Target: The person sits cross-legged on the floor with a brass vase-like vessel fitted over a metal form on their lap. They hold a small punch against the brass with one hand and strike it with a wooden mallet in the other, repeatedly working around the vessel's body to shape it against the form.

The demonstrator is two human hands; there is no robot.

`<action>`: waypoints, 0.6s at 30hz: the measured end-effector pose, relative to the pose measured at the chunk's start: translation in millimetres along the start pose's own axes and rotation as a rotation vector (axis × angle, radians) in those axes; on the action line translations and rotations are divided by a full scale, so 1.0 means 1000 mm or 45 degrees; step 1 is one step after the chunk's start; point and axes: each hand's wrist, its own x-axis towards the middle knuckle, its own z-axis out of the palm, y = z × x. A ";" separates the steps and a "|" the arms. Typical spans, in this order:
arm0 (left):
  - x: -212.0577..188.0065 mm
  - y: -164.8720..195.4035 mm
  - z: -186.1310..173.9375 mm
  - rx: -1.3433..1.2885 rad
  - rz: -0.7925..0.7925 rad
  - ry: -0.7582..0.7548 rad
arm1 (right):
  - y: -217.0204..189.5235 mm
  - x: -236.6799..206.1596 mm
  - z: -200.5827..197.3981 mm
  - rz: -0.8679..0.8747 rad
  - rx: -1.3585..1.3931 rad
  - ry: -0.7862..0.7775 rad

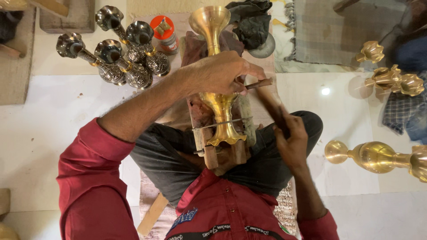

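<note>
Left hand point(220, 73) sits at the centre of the frame, clenched around a thin tool point(259, 83) with a wooden handle, its tip hidden behind the fingers and pressed toward the brass vase point(218, 66). That vase lies lengthwise on a wooden block point(222, 155) in the person's lap, its flared mouth toward the top of the frame, its foot held under a metal bar point(220, 123). Right hand point(291, 138), just right of the vase foot, grips a dark mallet point(271, 104) that is blurred. At upper left four dark engraved vases point(120, 53) stand together, with an orange-capped jar point(164, 33) beside them. More brass pieces point(391, 78) lie along the right edge, well apart from the hands.
</note>
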 end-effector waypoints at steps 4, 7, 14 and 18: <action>-0.001 0.006 -0.001 0.015 -0.008 0.017 | 0.000 0.004 -0.005 -0.014 0.761 0.100; -0.001 0.008 -0.002 0.034 -0.020 -0.011 | -0.001 0.006 -0.012 -0.022 0.511 0.147; -0.002 0.003 0.007 0.044 0.012 0.102 | -0.007 0.017 -0.034 -0.185 0.184 0.177; -0.007 0.003 0.007 0.110 -0.013 0.128 | -0.012 0.024 -0.038 -0.014 0.858 0.255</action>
